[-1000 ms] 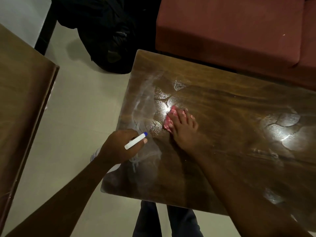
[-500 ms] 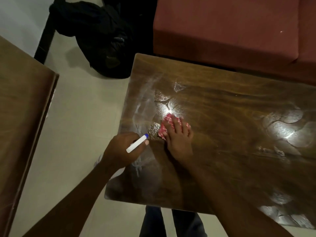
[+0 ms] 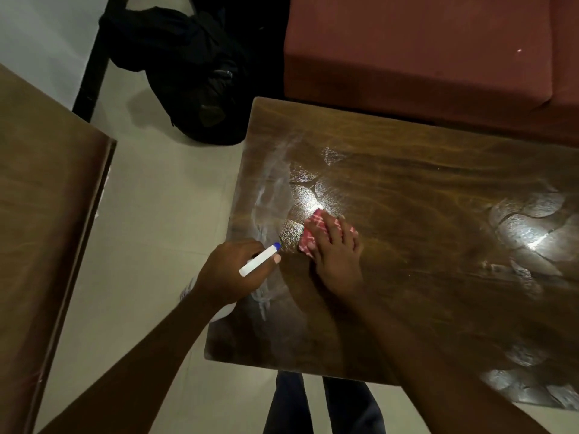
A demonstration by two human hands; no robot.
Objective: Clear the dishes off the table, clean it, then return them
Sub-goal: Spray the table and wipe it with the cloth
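Observation:
A dark wooden table (image 3: 423, 189) fills the right half of the head view, with wet streaks and shiny patches near its left edge. My right hand (image 3: 336, 255) lies flat, fingers straight, pressing a red-and-white checked cloth (image 3: 313, 233) onto the tabletop. My left hand (image 3: 233, 270) hovers at the table's left edge and grips a white spray bottle (image 3: 258, 261) whose blue-tipped nozzle points toward the cloth. Most of the bottle is hidden under my hand. No dishes show on this table.
A second wooden table (image 3: 47, 214) stands to the left across a strip of pale tiled floor (image 3: 163, 214). A black bag (image 3: 194, 76) lies on the floor beyond. A red cushioned seat (image 3: 423, 48) borders the table's far edge. My legs (image 3: 322, 405) are below the near edge.
My right hand slid the cloth toward me along the table's left part, then a little to the right. My left hand kept holding the bottle beside it.

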